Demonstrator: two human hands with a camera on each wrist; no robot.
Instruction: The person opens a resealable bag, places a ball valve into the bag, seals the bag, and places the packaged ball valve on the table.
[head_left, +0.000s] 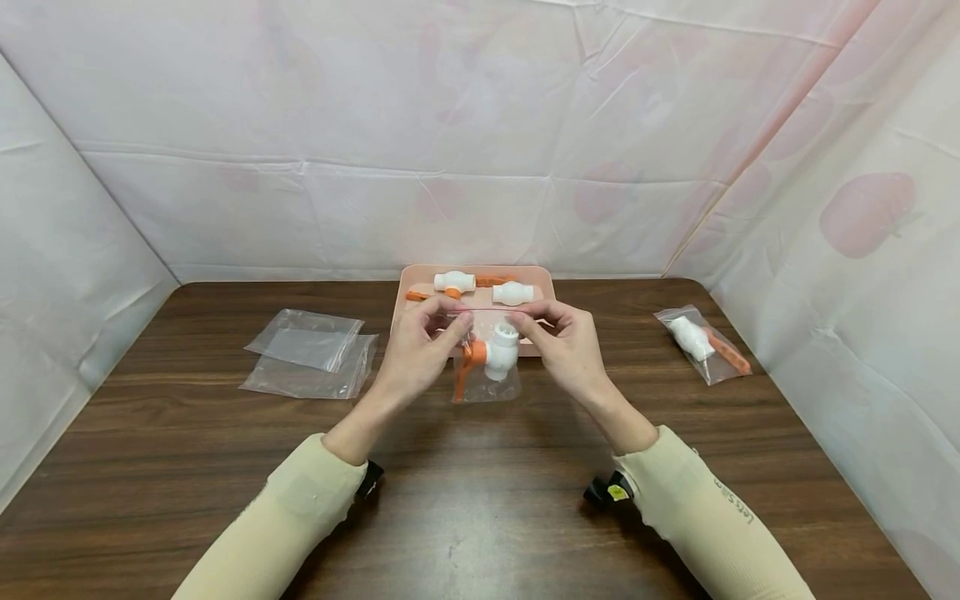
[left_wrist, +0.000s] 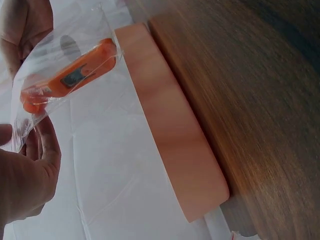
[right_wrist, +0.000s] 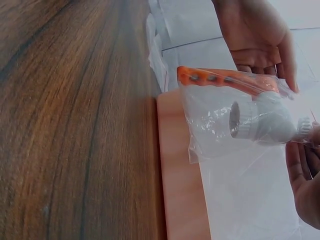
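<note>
Between the two hands hangs a clear zip bag with a red line along its top edge. Inside it is a white plastic ball valve with an orange handle. My left hand pinches the top edge at one corner between thumb and fingers. At the opposite corner my right hand pinches the same edge. In the right wrist view the valve lies near the bag's top, its handle along one side. The left wrist view shows mostly the orange handle through the film.
Behind the hands a pink tray holds more white valves and orange handles. Flat clear bags lie on the left of the wooden table. A bagged valve lies at the right. Fabric walls surround the back and sides.
</note>
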